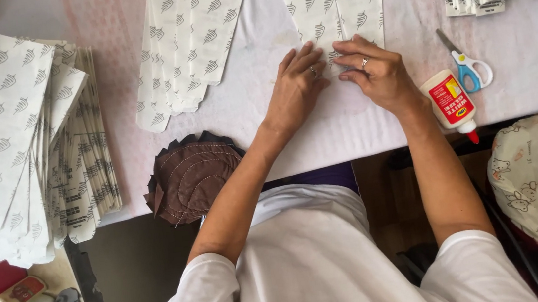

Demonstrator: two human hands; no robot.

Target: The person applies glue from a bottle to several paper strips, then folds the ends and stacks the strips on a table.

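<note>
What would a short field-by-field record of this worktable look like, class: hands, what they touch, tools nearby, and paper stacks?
Left hand: left hand flat on the printed paper piece
Right hand: right hand pressing the same piece's lower end
Tools: glue bottle lying beside the right wrist; scissors beyond it
Stacks: fanned paper pieces centre-left; large pile at the left edge
Surface: table, pale covering

Bright even daylight, soft shadows under forearms; sharp focus, slight wide-angle edge stretch

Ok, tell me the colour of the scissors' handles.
Blue, with pale inner rings. The scissors lie right of the right hand, beside the glue bottle; head view.
</note>
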